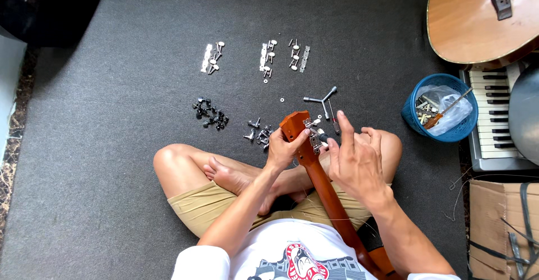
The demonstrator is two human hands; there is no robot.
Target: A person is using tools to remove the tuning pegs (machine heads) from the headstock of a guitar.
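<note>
I sit cross-legged on grey carpet with a reddish-brown guitar neck (pixel 328 198) running up across my lap. My left hand (pixel 283 151) grips the headstock (pixel 295 124) from the left side. My right hand (pixel 353 159) is at the headstock's right edge, its fingertips pinching a small dark-handled tool (pixel 324 138) against the silver tuning pegs (pixel 313 127) mounted there. The other fingers of that hand are spread upward.
Silver tuner sets (pixel 268 55) lie in three groups on the carpet ahead, black tuners (pixel 210 113) and loose silver parts (pixel 258 133) nearer. A three-armed wrench (pixel 323 99) lies by the headstock. Right: blue basket (pixel 441 107), keyboard (pixel 494 117), acoustic guitar body (pixel 477 19), cardboard box (pixel 502 224).
</note>
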